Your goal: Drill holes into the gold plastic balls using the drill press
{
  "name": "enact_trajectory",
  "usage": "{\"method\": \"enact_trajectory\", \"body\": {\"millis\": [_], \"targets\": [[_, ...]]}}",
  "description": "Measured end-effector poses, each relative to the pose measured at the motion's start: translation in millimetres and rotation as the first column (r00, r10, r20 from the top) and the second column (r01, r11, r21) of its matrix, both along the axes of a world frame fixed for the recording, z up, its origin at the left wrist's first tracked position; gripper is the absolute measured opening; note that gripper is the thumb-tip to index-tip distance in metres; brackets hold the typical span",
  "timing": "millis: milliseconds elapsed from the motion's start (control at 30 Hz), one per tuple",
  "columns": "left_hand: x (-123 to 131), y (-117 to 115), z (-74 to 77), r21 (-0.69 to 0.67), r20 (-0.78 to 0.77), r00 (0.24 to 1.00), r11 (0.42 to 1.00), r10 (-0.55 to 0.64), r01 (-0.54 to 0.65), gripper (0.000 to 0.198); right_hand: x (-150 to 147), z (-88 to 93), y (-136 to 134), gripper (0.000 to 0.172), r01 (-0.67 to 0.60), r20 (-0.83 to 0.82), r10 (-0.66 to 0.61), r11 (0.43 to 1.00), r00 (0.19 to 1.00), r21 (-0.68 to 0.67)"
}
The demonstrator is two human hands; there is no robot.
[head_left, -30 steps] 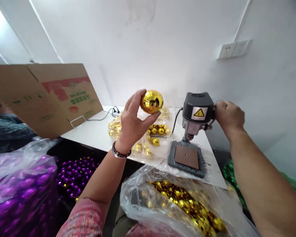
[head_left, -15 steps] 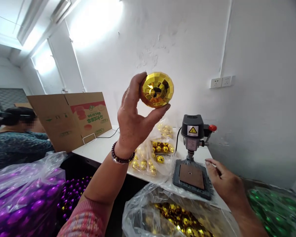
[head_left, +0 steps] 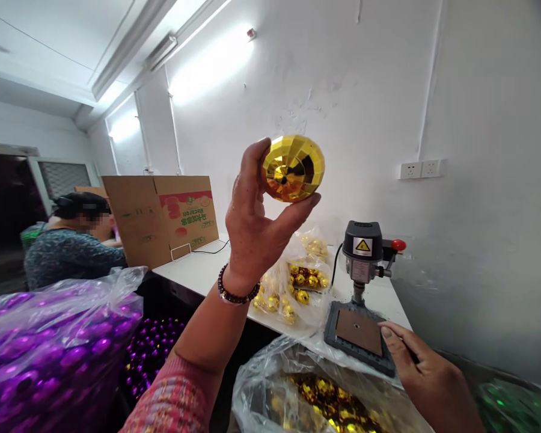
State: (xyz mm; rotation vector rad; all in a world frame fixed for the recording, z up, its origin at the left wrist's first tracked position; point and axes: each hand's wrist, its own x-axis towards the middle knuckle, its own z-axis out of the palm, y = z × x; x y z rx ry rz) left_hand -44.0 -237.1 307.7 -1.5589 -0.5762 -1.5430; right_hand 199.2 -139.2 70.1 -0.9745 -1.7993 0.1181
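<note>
My left hand (head_left: 259,219) holds up a shiny gold faceted ball (head_left: 295,168) in front of the wall, gripped between thumb and fingers. A small dark hole shows in the ball's near side. My right hand (head_left: 426,373) is low on the right, beside the base plate of a small bench drill press (head_left: 363,258). Its thumb and index finger stretch forward, with nothing visible in them; the other fingers are partly hidden. Below, a clear plastic bag (head_left: 256,385) contains many gold balls (head_left: 331,400).
More bagged gold balls (head_left: 304,276) lie on the white table (head_left: 184,273) behind my left wrist. A large bag of purple balls (head_left: 67,355) stands at left, green balls (head_left: 514,403) at lower right. A cardboard box (head_left: 162,216) partly screens a seated co-worker (head_left: 72,252).
The view has turned a little to the left, so everything appears shifted right. The left hand still holds the ball up. My right hand sits slightly lower, by the press base.
</note>
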Motion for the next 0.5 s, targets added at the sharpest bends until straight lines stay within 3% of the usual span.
{"method": "enact_trajectory", "body": {"millis": [300,500], "targets": [[-29.4,-4.9,-17.4,0.013,0.015,1.000,1.000,0.000,0.000,0.080,-8.9,-4.0,-20.5,0.048,-0.074,0.091,0.075,0.997,0.993,-0.016],[-52.8,-3.7,-32.6,-0.058,0.047,0.999,0.998,-0.023,0.026,0.085,-25.0,-9.2,-26.2,0.046,-0.143,0.141,0.145,0.989,0.979,-0.028]]}}
